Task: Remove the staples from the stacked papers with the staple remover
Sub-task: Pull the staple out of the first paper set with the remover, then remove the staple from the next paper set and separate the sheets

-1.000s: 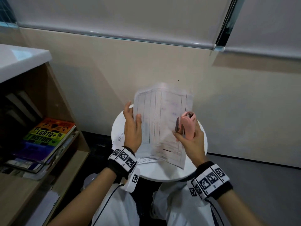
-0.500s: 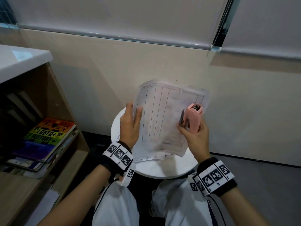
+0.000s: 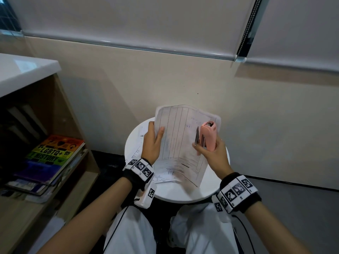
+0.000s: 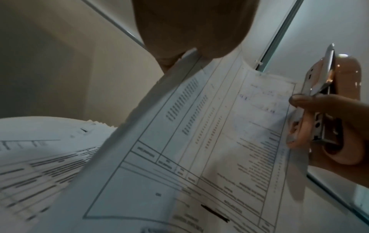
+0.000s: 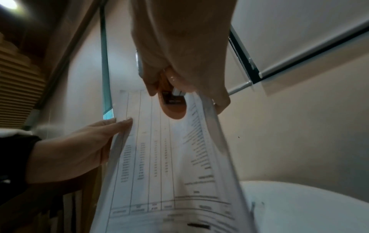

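One held sheaf of papers (image 3: 180, 142), raised above the round white table (image 3: 211, 187), tilted up toward the wall. Sheet count in the sheaf can't be told. More papers (image 3: 139, 143) lie flat on the table under it, fanned edges in the left wrist view; count unclear. One pink staple remover (image 3: 208, 137) at the sheaf's right edge, metal jaw part facing the paper. No staple can be made out, too blurred.

Left hand (image 3: 153, 143) pinches the sheaf's left edge, thumb on the front, fingers behind. Right hand (image 3: 213, 153) curled round the remover, its fingers (image 4: 319, 104) also touching the sheaf's right edge.

Around: wooden shelf (image 3: 60, 110) on the left with one stack of books (image 3: 47, 162), top one rainbow-coloured. Two roller blinds (image 3: 128, 19) above a beige wall. White-trousered knees under the table's near rim. The sheaf hides most of the table top and the papers on it.
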